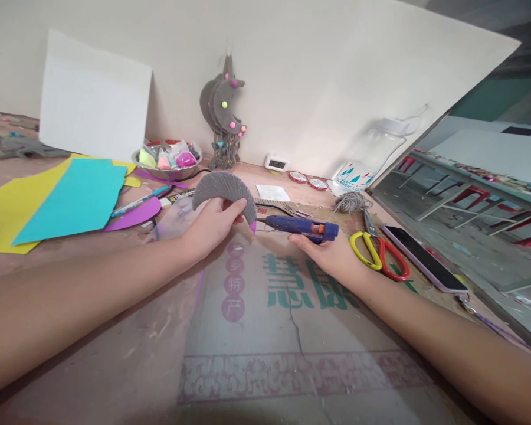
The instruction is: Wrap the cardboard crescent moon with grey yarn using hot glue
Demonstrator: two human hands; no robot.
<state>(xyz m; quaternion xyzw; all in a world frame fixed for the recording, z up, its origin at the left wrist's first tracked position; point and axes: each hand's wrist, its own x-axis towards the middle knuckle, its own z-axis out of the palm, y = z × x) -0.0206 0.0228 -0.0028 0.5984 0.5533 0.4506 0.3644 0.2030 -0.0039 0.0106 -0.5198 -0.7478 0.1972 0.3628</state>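
My left hand (216,224) grips a grey crescent (225,187) that looks wrapped in yarn, with a small purple tip at its lower right end. In my right hand (325,251) is a blue glue gun (298,225) with an orange part on its body. Its nozzle points left at the crescent's purple tip; I cannot tell whether they touch. Both hands are above a printed cardboard sheet (256,336) under clear plastic. A finished-looking grey moon ornament (223,106) with coloured balls hangs on the wall behind.
Scissors (380,254), a phone (425,260) and a grey yarn bundle (351,202) lie to the right. Foam sheets (71,200), a pen (141,200) and a metal bowl (166,172) of coloured packets are left. A plastic jar (367,156) and small clock (277,163) stand behind.
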